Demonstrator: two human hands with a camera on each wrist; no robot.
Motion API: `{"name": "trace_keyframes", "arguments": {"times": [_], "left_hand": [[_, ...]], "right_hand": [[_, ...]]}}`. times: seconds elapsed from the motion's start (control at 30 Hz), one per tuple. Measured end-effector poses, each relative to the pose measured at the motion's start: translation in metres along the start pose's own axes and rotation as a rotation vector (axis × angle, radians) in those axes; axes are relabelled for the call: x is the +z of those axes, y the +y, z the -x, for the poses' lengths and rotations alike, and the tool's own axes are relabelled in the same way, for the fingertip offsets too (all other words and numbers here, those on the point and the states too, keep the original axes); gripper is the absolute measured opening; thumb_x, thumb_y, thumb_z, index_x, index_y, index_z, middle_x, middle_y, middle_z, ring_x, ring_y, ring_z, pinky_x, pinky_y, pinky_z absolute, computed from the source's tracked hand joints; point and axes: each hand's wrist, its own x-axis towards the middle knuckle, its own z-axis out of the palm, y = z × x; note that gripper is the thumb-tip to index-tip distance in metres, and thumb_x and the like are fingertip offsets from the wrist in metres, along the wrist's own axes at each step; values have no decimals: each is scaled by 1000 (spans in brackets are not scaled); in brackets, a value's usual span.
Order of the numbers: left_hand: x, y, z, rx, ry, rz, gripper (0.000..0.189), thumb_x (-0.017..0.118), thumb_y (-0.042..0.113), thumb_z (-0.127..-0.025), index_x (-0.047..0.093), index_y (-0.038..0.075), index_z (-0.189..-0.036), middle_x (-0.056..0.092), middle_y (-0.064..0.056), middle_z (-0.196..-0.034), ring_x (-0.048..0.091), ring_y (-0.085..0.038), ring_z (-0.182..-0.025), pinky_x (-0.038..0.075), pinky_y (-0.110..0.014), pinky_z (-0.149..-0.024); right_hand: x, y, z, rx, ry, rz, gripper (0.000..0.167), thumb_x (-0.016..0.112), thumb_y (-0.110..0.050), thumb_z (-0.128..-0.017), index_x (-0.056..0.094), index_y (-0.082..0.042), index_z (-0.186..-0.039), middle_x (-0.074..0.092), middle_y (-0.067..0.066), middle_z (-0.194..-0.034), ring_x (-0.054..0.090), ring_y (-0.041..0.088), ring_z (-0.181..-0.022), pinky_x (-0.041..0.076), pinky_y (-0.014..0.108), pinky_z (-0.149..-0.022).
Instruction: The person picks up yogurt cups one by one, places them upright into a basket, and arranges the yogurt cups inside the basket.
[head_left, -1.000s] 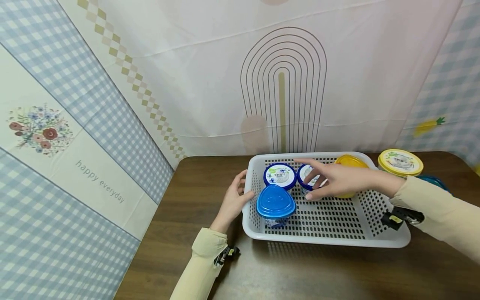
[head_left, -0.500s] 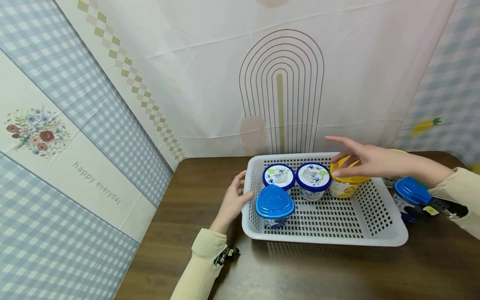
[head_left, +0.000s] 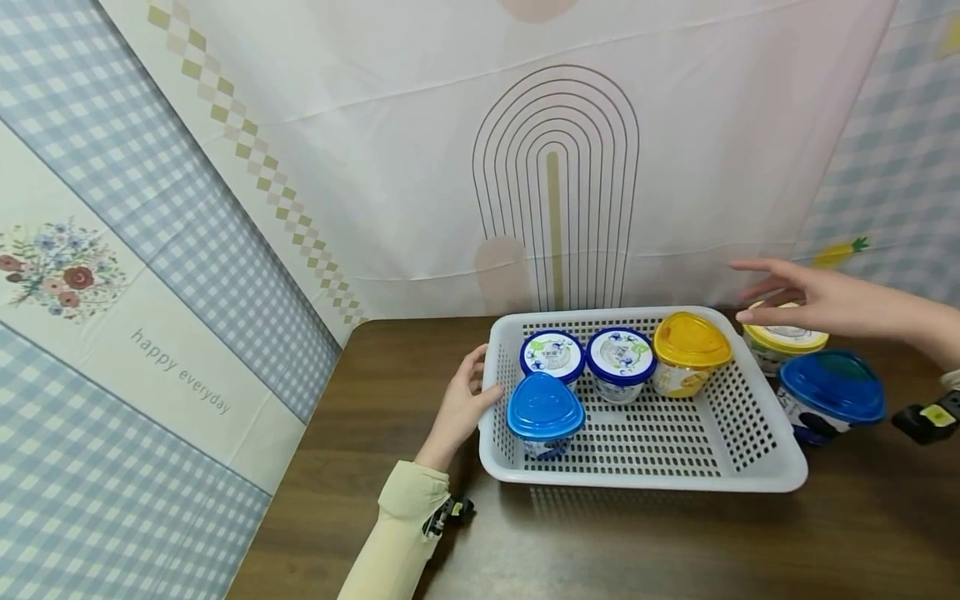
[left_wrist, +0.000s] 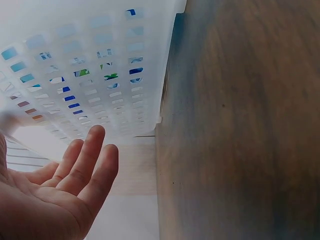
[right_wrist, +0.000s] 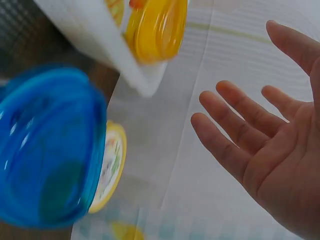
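Observation:
My left hand (head_left: 459,408) is at the left side of a white perforated plastic basket (head_left: 645,481), thumb at the rim. In the left wrist view its fingers (left_wrist: 95,165) are loosely extended beside the basket wall. Above a round yellow-lidded tub (head_left: 787,337), outside the basket on the right, my right hand (head_left: 817,300) hangs with nothing in it. In the right wrist view its fingers (right_wrist: 232,150) are spread. Beside that tub stands a larger blue-lidded tub (head_left: 832,387). The right hand partly hides the yellow-lidded tub.
Inside the basket, two round tubs with white and dark-blue lids (head_left: 552,357) and a yellow-lidded tub (head_left: 690,342) line the back. A blue triangular-lidded tub (head_left: 545,406) stands front left. The basket is on a brown wooden table (head_left: 570,542), with a patterned cloth (head_left: 405,167) behind.
My right hand has moved right, from over the basket's middle tubs to over the yellow-lidded tub outside. The left hand stays at the basket's left rim.

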Motion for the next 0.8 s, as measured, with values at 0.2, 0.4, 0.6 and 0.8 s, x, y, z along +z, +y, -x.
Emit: {"name": "trace_keyframes", "arguments": {"times": [0.2, 0.4, 0.6, 0.8], "left_hand": [[-1, 0, 2, -7, 0, 1, 69, 65, 6, -90, 40, 14, -153, 57, -18, -129, 66, -33, -103, 60, -47, -80], [-2, 2, 3, 4, 2, 4, 69, 65, 4, -89, 40, 13, -153, 58, -19, -127, 66, -33, -101, 60, -47, -79], [-2, 2, 3, -8, 3, 17, 69, 65, 4, -89, 41, 15, -153, 57, -18, -127, 66, -33, -102, 60, -46, -79], [-2, 2, 2, 12, -6, 23, 69, 65, 4, -89, 40, 11, -153, 57, -20, -126, 67, -33, -101, 60, -47, -79]], "right_hand": [[-10, 24, 10, 97, 39, 84, 78, 62, -38, -100, 24, 1, -156, 45, 40, -137, 48, 59, -118, 47, 69, -89], [-13, 39, 18, 119, 61, 119, 74, 65, -37, -99, 32, 7, -149, 45, 44, -134, 51, 59, -112, 49, 67, -86], [-10, 45, 25, 148, 58, 111, 71, 64, -33, -100, 32, 10, -147, 45, 47, -130, 53, 60, -108, 52, 64, -82], [-5, 45, 28, 180, 53, 74, 74, 63, -37, -100, 32, 11, -146, 48, 45, -127, 57, 54, -104, 56, 57, -79]]}}
